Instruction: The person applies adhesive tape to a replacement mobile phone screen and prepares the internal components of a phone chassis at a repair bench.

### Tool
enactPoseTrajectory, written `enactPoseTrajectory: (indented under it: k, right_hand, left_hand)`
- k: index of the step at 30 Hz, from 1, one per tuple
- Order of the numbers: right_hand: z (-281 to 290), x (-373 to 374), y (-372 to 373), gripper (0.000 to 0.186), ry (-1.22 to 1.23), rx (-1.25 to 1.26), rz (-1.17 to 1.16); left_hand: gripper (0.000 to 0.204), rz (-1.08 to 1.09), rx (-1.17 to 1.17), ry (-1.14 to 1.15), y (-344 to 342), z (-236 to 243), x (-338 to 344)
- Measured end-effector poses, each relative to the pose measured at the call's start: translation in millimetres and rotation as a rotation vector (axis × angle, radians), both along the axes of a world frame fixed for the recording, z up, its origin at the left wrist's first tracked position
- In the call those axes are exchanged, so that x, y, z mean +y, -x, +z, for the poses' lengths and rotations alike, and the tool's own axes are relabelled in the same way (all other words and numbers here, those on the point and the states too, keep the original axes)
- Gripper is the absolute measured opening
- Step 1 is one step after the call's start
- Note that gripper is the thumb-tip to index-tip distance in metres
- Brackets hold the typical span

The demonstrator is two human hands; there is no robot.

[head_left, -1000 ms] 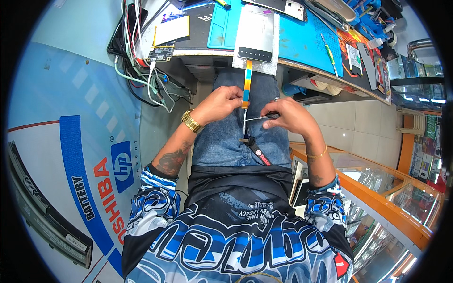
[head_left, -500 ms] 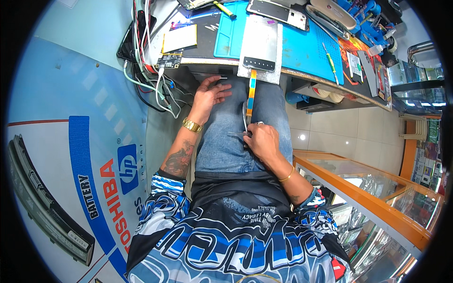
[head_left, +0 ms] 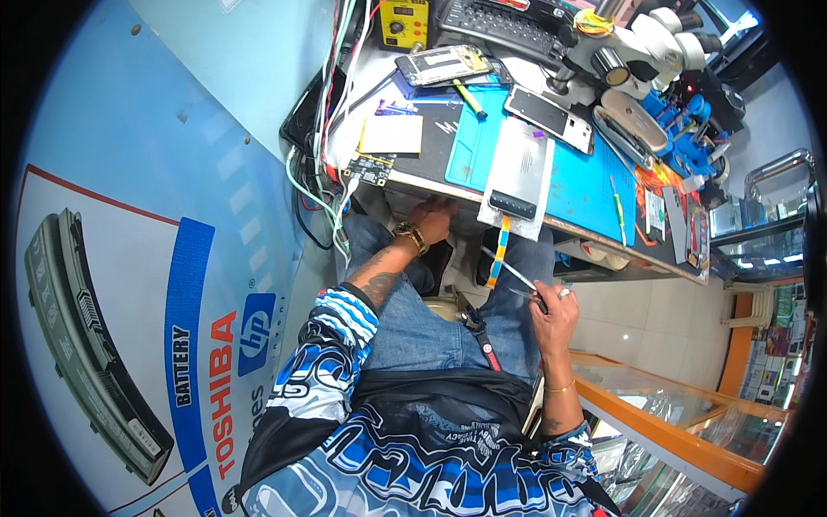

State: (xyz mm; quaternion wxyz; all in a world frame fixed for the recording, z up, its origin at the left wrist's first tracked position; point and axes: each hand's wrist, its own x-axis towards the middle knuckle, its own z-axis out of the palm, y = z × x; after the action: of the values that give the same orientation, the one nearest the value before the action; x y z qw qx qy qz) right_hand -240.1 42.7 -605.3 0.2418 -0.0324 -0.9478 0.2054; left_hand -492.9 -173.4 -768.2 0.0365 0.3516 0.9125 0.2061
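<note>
My right hand [head_left: 556, 317] is closed round what look like scissors [head_left: 515, 274], their thin metal blades spread and pointing up and left. The longer blade lies close to a yellow and blue strip [head_left: 497, 263] that hangs over the desk edge. This strip comes from the black lower end of a silver phone panel [head_left: 523, 168] on a white padded sheet [head_left: 534, 221]. My left hand [head_left: 433, 219] reaches to the front edge of the desk in shadow; its fingers are too dark to make out. A black strap-like thing with a red end [head_left: 482, 334] lies on my lap.
On the desk are a blue mat [head_left: 581, 194], an opened phone [head_left: 551, 119], a circuit board [head_left: 370, 169], a yellow-green tool [head_left: 469, 99] and a microscope [head_left: 616, 60]. Cables [head_left: 323, 185] hang at the left. A glass case [head_left: 655, 401] stands to my right.
My right hand has moved right, off my lap, with the scissors. My left hand has shifted in under the desk edge. My view has tilted up, showing more of the desk's far side.
</note>
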Motion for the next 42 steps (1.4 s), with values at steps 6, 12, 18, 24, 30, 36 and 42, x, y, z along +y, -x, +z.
enactPoseTrajectory:
  k: [6,12,18,24,30,36,42]
  right_hand:
    - [6.2,4.2,40.0,0.023,-0.140,-0.072,0.071]
    - [-1.6,-1.7,71.7,0.024,-0.157,-0.160,0.183]
    - [-18.8,-1.2,72.3,0.024,-0.081,-0.122,0.145]
    - [-41.6,1.0,61.8,0.025,-0.014,-0.128,0.104]
    - [-70.8,0.7,67.5,0.024,0.004,-0.163,0.077]
    - [-101.3,6.9,94.1,0.033,-0.073,-0.206,0.049]
    - [-125.1,-21.7,149.1,0.036,-0.109,-0.378,0.137]
  left_hand:
    - [0.049,0.008,-0.080,0.086,-1.9,18.0,4.6]
    - [0.032,-0.047,-0.020,0.080,-17.1,47.7,-11.3]
    - [0.036,-0.148,-0.410,0.352,-72.4,-11.4,-20.1]
    - [0.037,-0.096,-0.235,0.147,-16.1,-28.9,-18.2]
    - [0.039,-0.036,-0.258,0.248,1.7,-59.9,-7.8]
    - [0.052,-0.122,-0.405,0.460,-6.4,-32.3,9.5]
    - [0.050,-0.082,-0.424,0.343,-45.8,-67.5,-10.5]
